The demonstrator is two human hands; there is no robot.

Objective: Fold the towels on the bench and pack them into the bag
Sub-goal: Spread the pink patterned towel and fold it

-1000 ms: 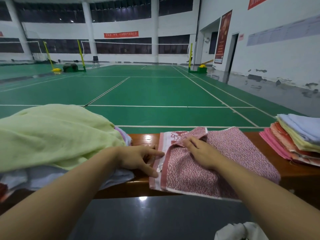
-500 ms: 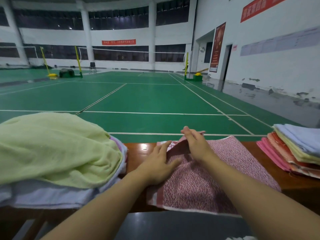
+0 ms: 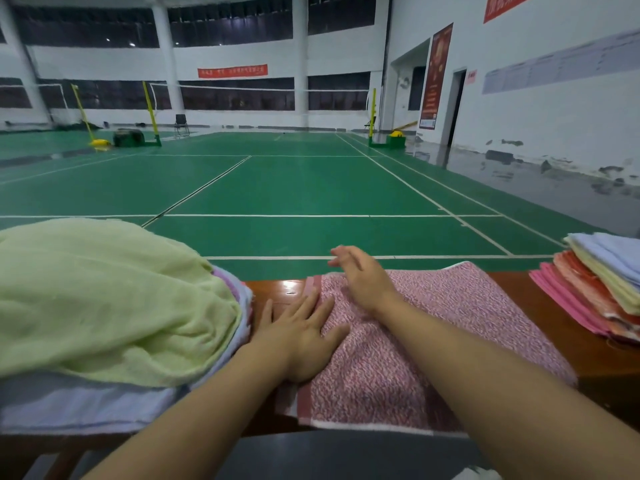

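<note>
- Surface: glossy brown wooden bench (image 3: 540,308), light reflecting off it.
- Red patterned towel (image 3: 433,327) lies spread flat at bench centre.
- Left hand (image 3: 299,336) — fingers straight, palm pressed flat on the towel's left edge.
- Right hand (image 3: 363,280) — fingers relaxed, blurred, gripping nothing.
- Loose towel heap (image 3: 104,306) on the left; folded towel stack (image 3: 595,282) on the right.
- Room: indoor hall, green court floor (image 3: 277,188), white lines, net posts, white walls.

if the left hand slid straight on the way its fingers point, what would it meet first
The left hand lies flat, fingers pointing away along the pink towel. It would probably just cross the towel's left border strip, then the bench's far edge.
</note>
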